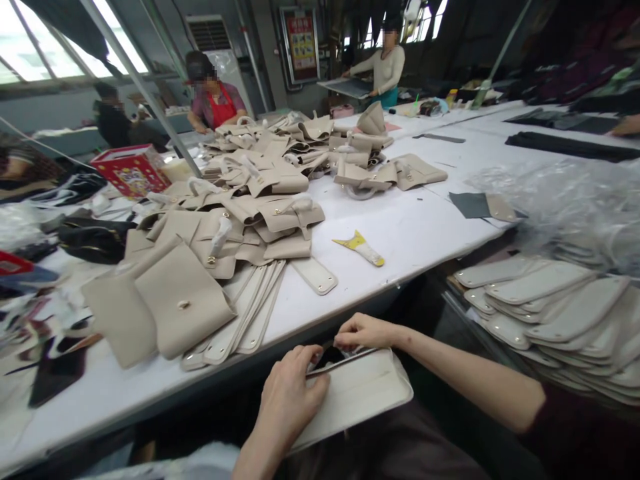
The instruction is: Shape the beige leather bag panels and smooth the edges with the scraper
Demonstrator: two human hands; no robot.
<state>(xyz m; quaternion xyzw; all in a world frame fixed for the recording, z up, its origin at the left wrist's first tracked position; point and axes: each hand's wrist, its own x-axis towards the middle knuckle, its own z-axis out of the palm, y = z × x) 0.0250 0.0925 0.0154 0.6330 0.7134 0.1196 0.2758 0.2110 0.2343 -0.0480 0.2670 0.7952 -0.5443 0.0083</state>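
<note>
Cream pouch (357, 393) lying flat, long axis left-right, both hands (295, 393) (365, 331) pinching its top edge

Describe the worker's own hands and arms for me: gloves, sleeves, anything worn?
Both hands are bare: no gloves on the left hand or the right hand. No rings or watch show. The right forearm is uncovered up to a dark maroon sleeve; the left forearm is bare where visible.

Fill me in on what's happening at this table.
A person seated at the white table holds a cream bag panel in their lap. The left hand and right hand pinch its upper edge, where a dark lining shows. Heaps of beige bag pieces cover the table; two other people work at the far end.
</note>
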